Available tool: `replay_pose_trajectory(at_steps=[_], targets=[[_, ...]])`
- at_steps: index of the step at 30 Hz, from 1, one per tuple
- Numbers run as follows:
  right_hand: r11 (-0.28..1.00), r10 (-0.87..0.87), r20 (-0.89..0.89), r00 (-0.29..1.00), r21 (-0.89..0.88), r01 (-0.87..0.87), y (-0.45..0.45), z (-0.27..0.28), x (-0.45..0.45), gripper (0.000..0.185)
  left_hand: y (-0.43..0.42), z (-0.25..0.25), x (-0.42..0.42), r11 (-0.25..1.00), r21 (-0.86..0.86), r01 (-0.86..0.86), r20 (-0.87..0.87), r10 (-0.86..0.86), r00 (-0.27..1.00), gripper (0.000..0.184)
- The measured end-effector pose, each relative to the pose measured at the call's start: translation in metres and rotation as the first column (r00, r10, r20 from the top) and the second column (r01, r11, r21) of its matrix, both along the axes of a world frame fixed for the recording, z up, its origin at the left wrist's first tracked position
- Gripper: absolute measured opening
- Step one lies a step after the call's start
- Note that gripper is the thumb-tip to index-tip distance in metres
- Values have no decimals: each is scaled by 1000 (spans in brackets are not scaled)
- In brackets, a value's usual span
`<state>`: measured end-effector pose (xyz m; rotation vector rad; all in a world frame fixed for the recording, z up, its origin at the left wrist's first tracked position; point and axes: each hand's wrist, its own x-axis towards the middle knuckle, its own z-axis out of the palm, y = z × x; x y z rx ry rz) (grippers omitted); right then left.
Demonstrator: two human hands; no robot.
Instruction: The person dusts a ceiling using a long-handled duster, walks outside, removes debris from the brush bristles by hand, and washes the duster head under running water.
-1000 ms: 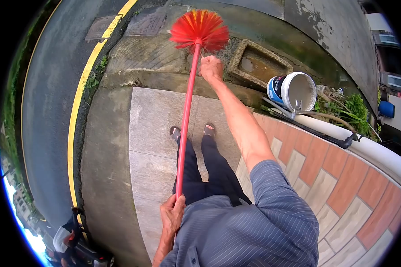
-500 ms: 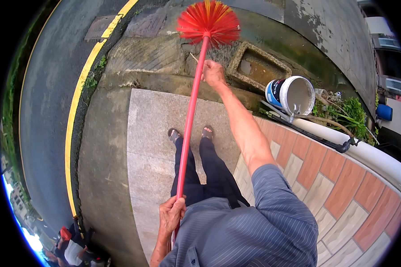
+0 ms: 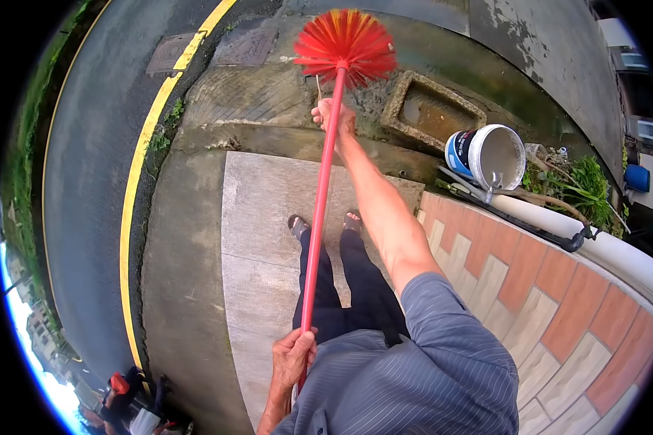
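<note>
A long-handled brush (image 3: pixel 321 217) with a red pole and a round head of red and orange bristles (image 3: pixel 345 47) slants up in front of me. My left hand (image 3: pixel 294 354) is closed around the lower pole near my waist. My right hand (image 3: pixel 335 118), on an outstretched arm, is just below the bristles and partly behind the pole. Between its fingers is a thin pale stick (image 3: pixel 318 88), pointing up towards the bristles. Whether that hand also touches the pole is hidden.
A stone trough (image 3: pixel 392 109) and a paint bucket (image 3: pixel 474 156) lie beyond the paving. Pipes (image 3: pixel 617 259) run along the tiled ledge (image 3: pixel 519 279) at right. A road with a yellow line (image 3: pixel 134 181) passes on the left; people (image 3: pixel 134 409) show at lower left.
My right hand has shifted left across the pole and now sits partly behind it. The thin stick stands more upright. The whole view has shifted slightly; my left hand keeps its grip.
</note>
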<state>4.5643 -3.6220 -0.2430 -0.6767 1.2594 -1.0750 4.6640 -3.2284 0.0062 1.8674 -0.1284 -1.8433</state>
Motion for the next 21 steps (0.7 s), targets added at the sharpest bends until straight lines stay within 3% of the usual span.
replay_pose_trajectory(at_steps=[6, 9, 13, 17, 21], targets=[[986, -155, 256, 954, 105, 132, -2, -12, 3, 14, -2, 1, 2, 1000, -15, -12, 10, 12, 1000, 29], [944, -317, 329, 890, 204, 261, -4, -21, -5, 15, -1, -1, 4, 999, -30, -30, 23, 31, 999, 30], [906, -419, 306, 855, 197, 374, -10, -21, -38, 18, -1, -2, 9, 998, -29, -61, 19, 62, 998, 30], [855, -501, 408, 764, 92, 511, -20, -16, -101, 17, 0, -4, 14, 997, -47, -69, 16, 70, 997, 30], [828, -550, 268, 791, 49, 558, -24, 11, -163, 18, 0, -6, 18, 996, -51, -78, 25, 79, 997, 30]])
